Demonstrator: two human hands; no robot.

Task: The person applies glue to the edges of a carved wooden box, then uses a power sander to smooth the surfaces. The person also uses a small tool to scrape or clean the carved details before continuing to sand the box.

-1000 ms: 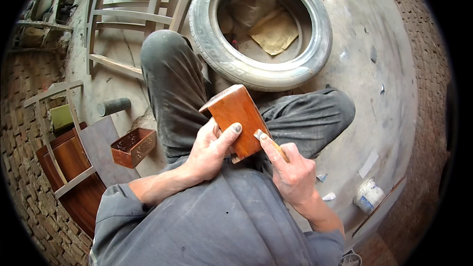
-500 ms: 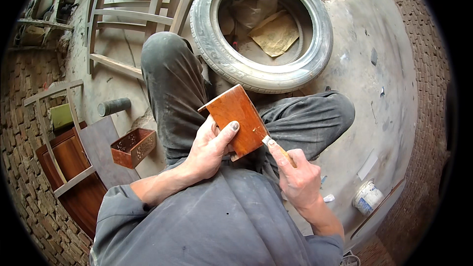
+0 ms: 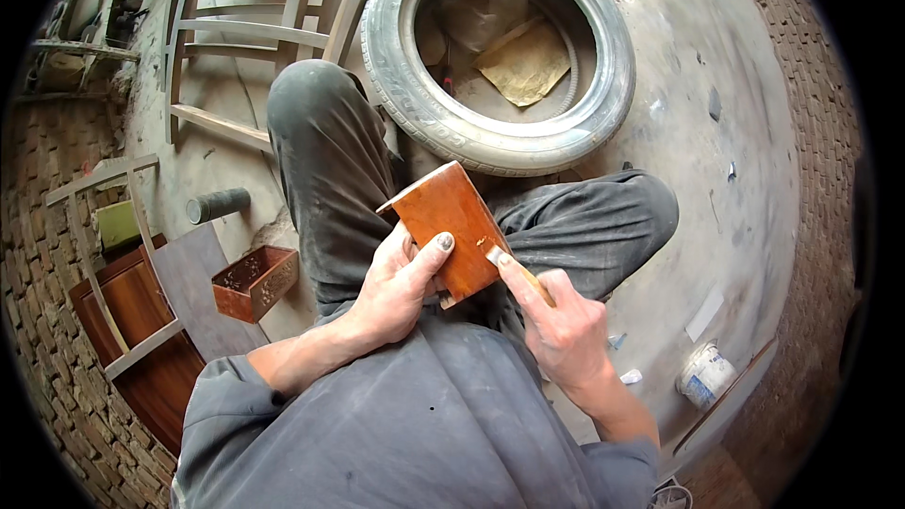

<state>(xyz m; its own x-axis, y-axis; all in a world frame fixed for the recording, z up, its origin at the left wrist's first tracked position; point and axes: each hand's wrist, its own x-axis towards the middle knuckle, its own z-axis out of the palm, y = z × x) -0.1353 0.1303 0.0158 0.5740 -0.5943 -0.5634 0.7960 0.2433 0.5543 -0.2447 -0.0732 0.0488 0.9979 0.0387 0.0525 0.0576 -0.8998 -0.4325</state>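
My left hand (image 3: 401, 283) grips a glossy reddish-brown wooden panel (image 3: 443, 217), thumb on its face and fingers mostly hidden beneath. A raised, paler edge runs along the panel's upper left side. In my right hand (image 3: 563, 325) is a small putty knife (image 3: 539, 290) with a wooden handle, the index finger stretched along it. Its light tip touches the panel near the right edge, beside a small rough pale mark (image 3: 482, 241). The panel is tilted above my lap, between my bent knees.
A tyre (image 3: 617, 85) lies ahead, with crumpled paper (image 3: 526, 64) inside. At left are wooden chair frames (image 3: 250, 33), a small carved box (image 3: 255, 285), a dark cylinder (image 3: 218, 205) and a brown wooden panel (image 3: 141, 311). To the right stands a white tub (image 3: 705, 377).
My right hand has shifted slightly up and left, bringing the putty knife's tip from the panel's edge onto its face. My left hand and the panel have barely moved.
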